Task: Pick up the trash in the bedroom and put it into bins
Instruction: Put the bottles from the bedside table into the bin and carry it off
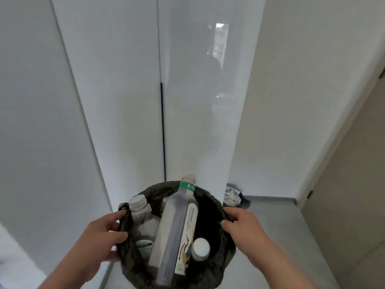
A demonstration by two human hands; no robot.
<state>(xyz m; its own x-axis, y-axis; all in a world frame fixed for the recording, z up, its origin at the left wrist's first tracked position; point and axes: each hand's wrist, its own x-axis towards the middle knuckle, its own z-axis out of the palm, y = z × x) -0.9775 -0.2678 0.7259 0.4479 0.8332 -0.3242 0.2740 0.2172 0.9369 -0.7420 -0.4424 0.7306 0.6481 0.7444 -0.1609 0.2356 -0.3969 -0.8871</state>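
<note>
Green-banded bottle (175,222) reads, perhaps, 东方; left hand (100,240), right hand (242,225) grip bin (227,254).

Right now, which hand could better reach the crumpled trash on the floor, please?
Likely the right hand: the crumpled trash lies beyond it, beside the bin; the left hand grips the opposite rim.

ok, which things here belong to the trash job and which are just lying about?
Job:
- bin, held at the rim by the left hand and the right hand
- in it: tall bottle, grey-capped bottle, white-capped bottle
- crumpled litter on the floor behind the bin, probably next

Just there:
- cupboard doors
- floor
- door at right
</note>
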